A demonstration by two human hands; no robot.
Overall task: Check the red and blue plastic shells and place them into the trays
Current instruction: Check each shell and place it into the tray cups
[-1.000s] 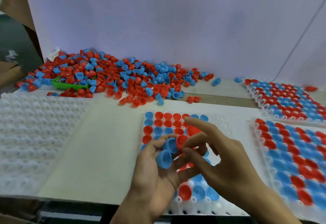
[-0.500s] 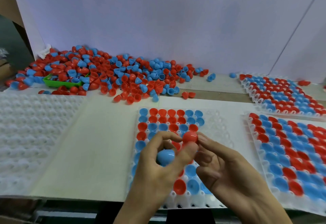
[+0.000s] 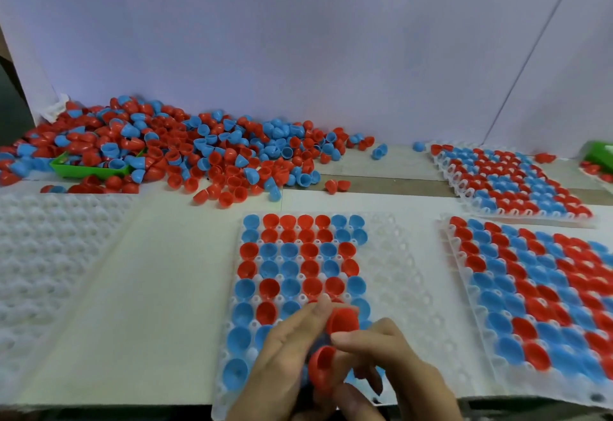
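Fingers of both hands pinch red shells [image 3: 343, 319] over tray [image 3: 398, 274]; white tabletop [image 3: 159, 288], white backdrop [image 3: 298, 55].

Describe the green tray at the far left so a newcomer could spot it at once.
Start at the big loose pile of red and blue shells heaped against the white back wall on the left. At the pile's left front edge sits a small green tray, half buried in shells. It is the only green thing on that side; the other trays nearby are translucent white with moulded cups.
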